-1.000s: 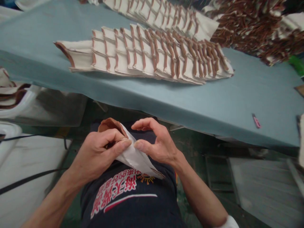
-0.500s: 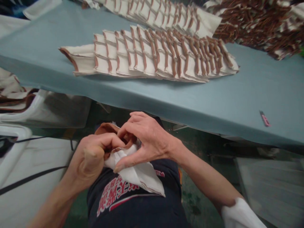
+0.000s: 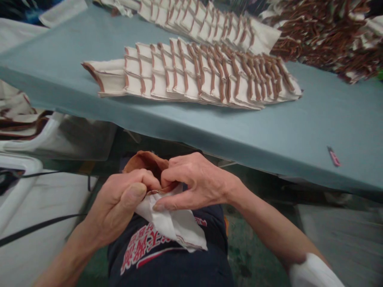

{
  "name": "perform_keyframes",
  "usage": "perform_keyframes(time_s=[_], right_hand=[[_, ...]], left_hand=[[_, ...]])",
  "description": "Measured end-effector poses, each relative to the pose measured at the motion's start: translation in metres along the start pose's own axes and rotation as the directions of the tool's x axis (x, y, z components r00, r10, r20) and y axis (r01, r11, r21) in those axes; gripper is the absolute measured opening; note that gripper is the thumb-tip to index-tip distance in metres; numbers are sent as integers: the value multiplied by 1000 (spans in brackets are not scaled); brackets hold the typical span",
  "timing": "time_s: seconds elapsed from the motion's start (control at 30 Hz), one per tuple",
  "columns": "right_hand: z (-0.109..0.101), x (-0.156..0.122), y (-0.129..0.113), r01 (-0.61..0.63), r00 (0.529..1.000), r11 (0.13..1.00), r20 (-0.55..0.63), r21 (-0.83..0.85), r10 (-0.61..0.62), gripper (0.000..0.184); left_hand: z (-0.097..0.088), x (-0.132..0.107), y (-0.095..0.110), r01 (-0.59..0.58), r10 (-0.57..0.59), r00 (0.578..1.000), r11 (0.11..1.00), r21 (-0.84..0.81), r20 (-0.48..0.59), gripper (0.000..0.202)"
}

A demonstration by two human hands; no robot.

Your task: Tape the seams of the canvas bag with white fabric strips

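A white cloth piece with a brown lining or edge (image 3: 188, 233) hangs in front of my dark apron, between both hands. My left hand (image 3: 125, 203) is closed on its upper edge, with the thumb pressed against the curled fingers. Close beside it, my right hand (image 3: 197, 181) pinches the same edge, thumb on the white side and fingers tucked into the brown opening. The brown part (image 3: 143, 159) bulges open beyond my knuckles. Fingertips of both hands are partly hidden in the fabric.
On the blue table (image 3: 299, 139) lies an overlapping row of white, brown-edged cloth pieces (image 3: 191, 75), with a second row (image 3: 206, 20) behind. A brown and white heap (image 3: 323, 36) fills the back right. Pink-handled snips (image 3: 333, 156) lie at right. White bins (image 3: 54, 191) stand left.
My right hand has shifted slightly right and down, and my left thumb now lies flatter against the cloth. The brown opening shows wider. The whole view has tilted a little.
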State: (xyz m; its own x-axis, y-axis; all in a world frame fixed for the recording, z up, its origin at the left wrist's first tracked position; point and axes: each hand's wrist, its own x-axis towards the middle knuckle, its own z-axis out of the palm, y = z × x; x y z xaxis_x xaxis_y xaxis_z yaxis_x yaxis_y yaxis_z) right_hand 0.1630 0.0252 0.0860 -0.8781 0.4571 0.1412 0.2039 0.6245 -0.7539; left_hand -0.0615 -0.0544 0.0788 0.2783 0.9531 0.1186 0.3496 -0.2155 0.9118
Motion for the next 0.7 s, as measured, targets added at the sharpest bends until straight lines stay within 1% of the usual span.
perform_keyframes(time_s=[0.07, 0.17, 0.23, 0.37, 0.43, 0.5, 0.6, 0.63, 0.7], right_hand=[[-1, -3, -2, -22, 1000, 1000, 20, 20, 21, 38], [0, -6, -5, -69, 997, 997, 26, 37, 68, 29], [1, -8, -7, -104, 994, 994, 30, 43, 103, 22], [6, -10, -9, -159, 987, 986, 25, 44, 158, 15], [8, -11, -9, -188, 982, 980, 17, 69, 187, 13], [9, -11, -8, -227, 974, 966, 19, 126, 227, 12], [11, -12, -7, -296, 954, 912, 47, 285, 295, 10], [11, -12, -7, -316, 947, 879, 64, 356, 315, 10], [12, -12, -6, -352, 933, 784, 120, 512, 341, 13]], left_hand=[[-2, -4, 0, -16, 16, 999, 1000, 10, 33, 50], [-3, -6, 1, -32, 28, 998, 996, 80, 57, 22], [-2, -7, 2, -58, 49, 997, 988, 145, 60, 16], [3, -12, 2, -157, 155, 987, 943, 292, 32, 15], [6, -15, 1, -213, 227, 974, 900, 381, 9, 12], [9, -19, -2, -275, 312, 950, 845, 459, -6, 12], [12, -23, -12, -362, 414, 910, 758, 543, 29, 20], [12, -25, -17, -388, 433, 900, 738, 553, 53, 23], [13, -30, -27, -425, 442, 891, 727, 540, 107, 29]])
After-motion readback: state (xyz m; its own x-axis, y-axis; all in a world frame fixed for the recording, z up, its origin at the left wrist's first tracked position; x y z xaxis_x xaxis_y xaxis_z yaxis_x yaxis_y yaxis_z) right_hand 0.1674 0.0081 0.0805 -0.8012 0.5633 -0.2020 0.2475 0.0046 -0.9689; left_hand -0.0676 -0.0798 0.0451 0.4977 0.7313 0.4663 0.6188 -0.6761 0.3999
